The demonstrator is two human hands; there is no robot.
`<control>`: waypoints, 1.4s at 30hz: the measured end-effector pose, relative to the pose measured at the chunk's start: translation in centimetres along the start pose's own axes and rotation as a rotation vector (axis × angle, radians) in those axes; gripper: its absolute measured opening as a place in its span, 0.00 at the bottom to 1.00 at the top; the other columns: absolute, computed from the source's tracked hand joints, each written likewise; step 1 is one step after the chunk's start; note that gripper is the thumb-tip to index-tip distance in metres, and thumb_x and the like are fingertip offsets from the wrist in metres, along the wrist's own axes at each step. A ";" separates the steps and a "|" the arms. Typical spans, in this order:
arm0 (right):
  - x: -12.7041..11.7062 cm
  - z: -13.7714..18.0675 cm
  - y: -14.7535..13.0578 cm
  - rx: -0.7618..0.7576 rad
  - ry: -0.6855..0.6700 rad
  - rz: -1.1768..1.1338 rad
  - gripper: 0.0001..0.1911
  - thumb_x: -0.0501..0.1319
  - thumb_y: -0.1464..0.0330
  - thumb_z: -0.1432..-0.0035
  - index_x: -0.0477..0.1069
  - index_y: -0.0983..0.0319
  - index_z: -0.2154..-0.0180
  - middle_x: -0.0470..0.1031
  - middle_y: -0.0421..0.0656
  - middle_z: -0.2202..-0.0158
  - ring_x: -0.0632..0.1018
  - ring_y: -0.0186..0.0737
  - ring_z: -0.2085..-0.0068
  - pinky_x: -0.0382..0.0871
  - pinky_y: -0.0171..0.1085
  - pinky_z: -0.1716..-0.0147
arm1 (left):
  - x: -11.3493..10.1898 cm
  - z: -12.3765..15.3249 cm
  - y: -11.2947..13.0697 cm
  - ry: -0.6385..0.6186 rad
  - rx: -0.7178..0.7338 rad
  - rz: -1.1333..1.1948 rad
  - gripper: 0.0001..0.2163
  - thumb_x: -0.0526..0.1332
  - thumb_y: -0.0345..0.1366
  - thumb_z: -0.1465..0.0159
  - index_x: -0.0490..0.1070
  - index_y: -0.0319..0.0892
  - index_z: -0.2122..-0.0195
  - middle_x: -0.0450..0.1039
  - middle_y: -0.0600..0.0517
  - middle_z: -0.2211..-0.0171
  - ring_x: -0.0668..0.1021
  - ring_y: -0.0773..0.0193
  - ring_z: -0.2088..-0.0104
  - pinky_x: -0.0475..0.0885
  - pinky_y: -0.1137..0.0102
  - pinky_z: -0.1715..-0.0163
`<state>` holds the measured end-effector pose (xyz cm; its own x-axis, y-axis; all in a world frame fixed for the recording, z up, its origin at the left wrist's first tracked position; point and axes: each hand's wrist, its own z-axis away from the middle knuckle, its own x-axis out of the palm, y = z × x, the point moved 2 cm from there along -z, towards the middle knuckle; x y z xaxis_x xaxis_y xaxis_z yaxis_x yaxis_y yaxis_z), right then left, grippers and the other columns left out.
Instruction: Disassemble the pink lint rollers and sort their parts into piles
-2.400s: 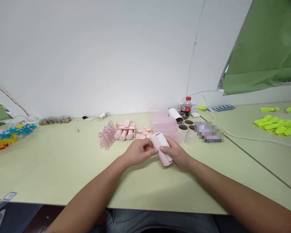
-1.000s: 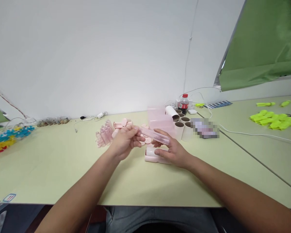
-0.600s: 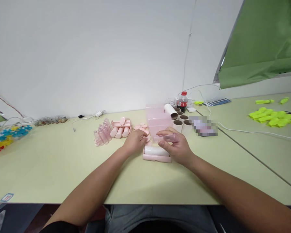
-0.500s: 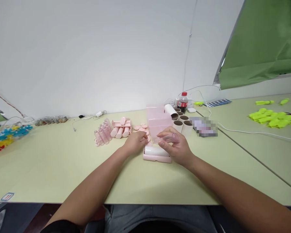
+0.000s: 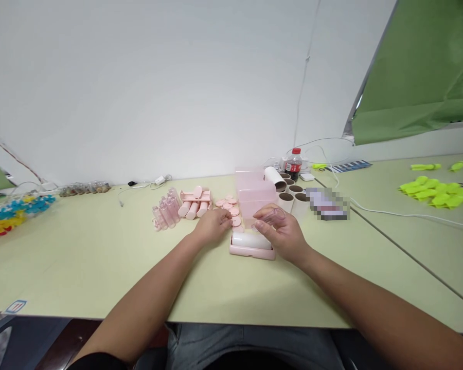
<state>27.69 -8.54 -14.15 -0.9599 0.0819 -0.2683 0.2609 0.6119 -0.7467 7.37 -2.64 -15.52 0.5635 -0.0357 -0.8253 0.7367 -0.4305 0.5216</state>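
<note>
My right hand (image 5: pixel 283 234) is closed around a clear pink tube (image 5: pixel 273 216), held above the right end of a pink case. That case (image 5: pixel 252 252) lies in front of me with a white roll (image 5: pixel 250 240) in it. To its left, my left hand (image 5: pixel 213 226) has its fingers pressed together beside several flat pink discs (image 5: pixel 234 211). What lies between those fingertips, if anything, cannot be made out. Further left are pink cylinders (image 5: pixel 193 209) with a pink holder (image 5: pixel 205 195), and a row of clear pink tubes (image 5: pixel 165 210).
A translucent pink box (image 5: pixel 250 192) stands behind the case, next to several white cardboard-core rolls (image 5: pixel 285 200). A cola bottle (image 5: pixel 294 164) is near the wall. Yellow-green pieces (image 5: pixel 434 191) lie at right, colourful pieces (image 5: pixel 15 216) at far left. A white cable (image 5: pixel 401 210) crosses the table (image 5: pixel 100 267).
The view has shifted slightly. My left hand has drawn a little left, showing more of the discs beside it. My right hand still holds the clear pink tube, turned slightly.
</note>
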 end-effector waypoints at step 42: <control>0.3 -0.1 0.0 -0.098 -0.017 0.006 0.11 0.62 0.65 0.42 0.66 0.60 0.75 0.74 0.42 0.68 0.75 0.39 0.66 0.69 0.39 0.64 | -14.0 9.3 -8.8 0.071 -0.888 -0.299 0.07 0.60 0.38 0.50 0.73 0.42 0.78 0.76 0.45 0.72 0.76 0.54 0.71 0.66 0.67 0.77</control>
<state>27.40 -8.43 -14.15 -0.9562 0.0731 -0.2833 0.2544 0.6858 -0.6819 -10.49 -6.75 -10.57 0.3044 0.0329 -0.9520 0.8539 0.4335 0.2880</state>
